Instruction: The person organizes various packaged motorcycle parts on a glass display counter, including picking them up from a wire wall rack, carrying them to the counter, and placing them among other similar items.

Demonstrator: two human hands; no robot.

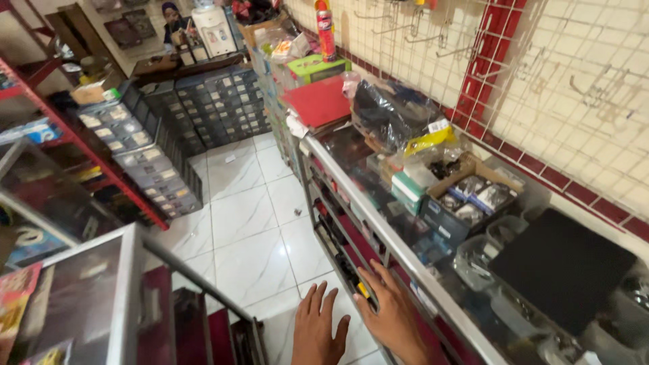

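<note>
Both hands at the front of the glass display counter, right hand reaching into its shelf.

The right hand (392, 314) lies against the front face of the display counter (378, 230), fingers pressed together and extended into the shelf, touching a dark tool with a yellow band (360, 287); whether they pinch it cannot be told. The tool's long axis runs along the counter's front edge, pointing away from the person. The left hand (318, 331) hovers just beside, over the white tiled floor (250, 230), fingers spread, holding nothing. On the counter top near the wall edge: an open cardboard box (466, 196) with bagged small parts, clear plastic tubs (473, 260), a flat black pad (561, 267), a red flat package (318, 101), a green box (314, 67). A red spray can (326, 30) stands upright at the far end.
</note>
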